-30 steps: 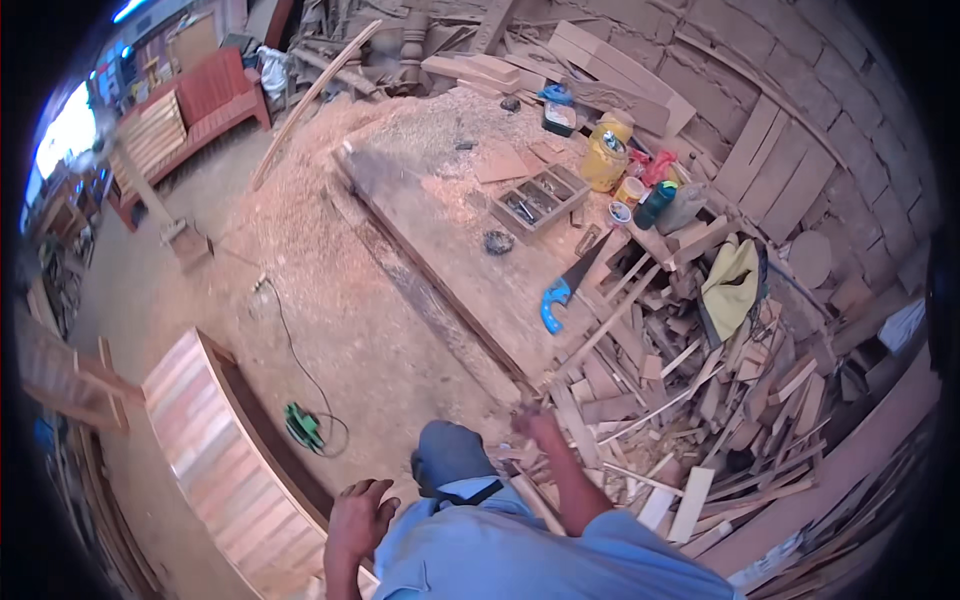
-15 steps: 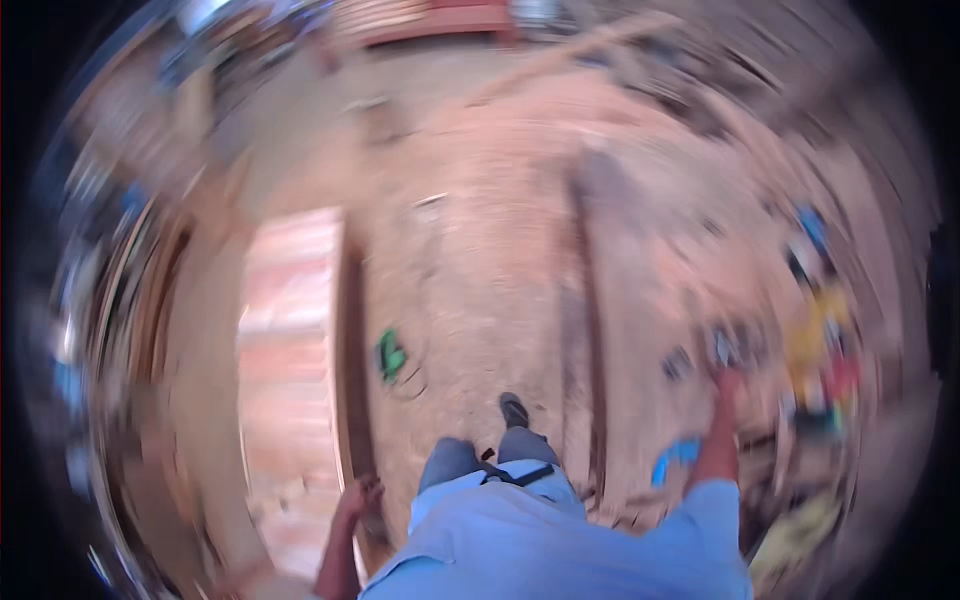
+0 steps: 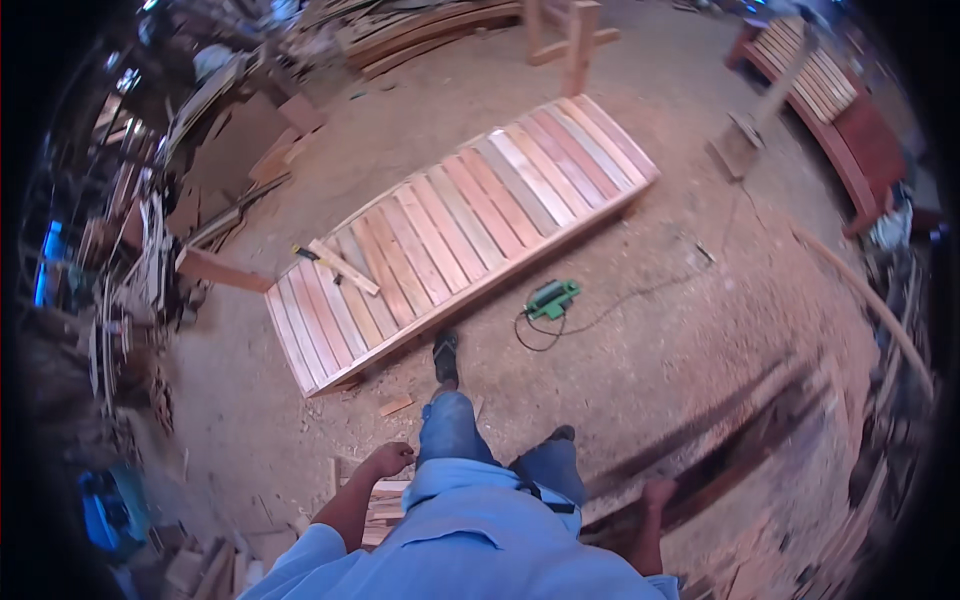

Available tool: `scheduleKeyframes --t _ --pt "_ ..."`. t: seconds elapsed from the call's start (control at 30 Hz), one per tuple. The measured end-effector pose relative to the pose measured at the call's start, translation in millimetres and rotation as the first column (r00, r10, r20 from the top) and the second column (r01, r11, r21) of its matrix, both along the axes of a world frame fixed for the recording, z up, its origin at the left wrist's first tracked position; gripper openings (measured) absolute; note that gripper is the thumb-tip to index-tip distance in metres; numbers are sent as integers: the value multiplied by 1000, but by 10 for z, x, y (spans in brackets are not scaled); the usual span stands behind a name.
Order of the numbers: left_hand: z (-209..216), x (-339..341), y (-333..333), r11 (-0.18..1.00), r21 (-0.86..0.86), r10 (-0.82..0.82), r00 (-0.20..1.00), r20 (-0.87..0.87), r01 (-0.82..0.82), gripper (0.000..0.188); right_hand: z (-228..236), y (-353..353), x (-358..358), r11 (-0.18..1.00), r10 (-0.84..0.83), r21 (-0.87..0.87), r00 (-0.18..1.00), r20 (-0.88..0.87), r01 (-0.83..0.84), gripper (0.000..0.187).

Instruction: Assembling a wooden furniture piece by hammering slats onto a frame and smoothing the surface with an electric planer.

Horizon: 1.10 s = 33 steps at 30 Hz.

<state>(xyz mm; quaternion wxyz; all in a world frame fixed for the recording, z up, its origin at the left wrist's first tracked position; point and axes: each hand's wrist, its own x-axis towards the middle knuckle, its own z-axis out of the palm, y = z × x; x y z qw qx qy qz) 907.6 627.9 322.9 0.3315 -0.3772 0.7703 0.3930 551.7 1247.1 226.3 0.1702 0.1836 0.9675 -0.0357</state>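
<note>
My left hand hangs beside my left leg, its fingers curled in with nothing visible in them. Low on the right, my right hand looks closed, near a dark wooden beam; whatever it may hold is hidden. In front of me stands a long slatted wooden piece, set on a slant, and neither hand touches it. A short wood strip and a tool with a yellow and black handle lie on its left part. Beyond its near edge, a green power tool rests on the floor.
The power tool's cord trails right across the dusty floor. Boards are stacked at the back, with scrap wood at left. A reddish slatted bench stands far right. An offcut lies near my left foot.
My view has swung, so the slatted piece now lies ahead instead of at my left. My right hand has drawn back from the cluttered surface on the right to near my side.
</note>
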Motion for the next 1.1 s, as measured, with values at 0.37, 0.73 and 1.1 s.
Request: scheduleKeyframes --t 0.37,0.73,1.1 --pt "-1643 -1722 -2111 863 -473 -285 945 -161 180 75 -553 -4609 -884 653 253 -745 888 384 136 56" --pt "-3610 -4499 -5197 626 -780 -348 889 -300 -18 90 -2205 -5441 -1225 672 413 -735 779 472 88 58" --pt "-4102 -5044 -6127 518 -818 -154 914 -376 -250 93 -5758 -4870 -2567 464 -29 -831 943 332 307 46"
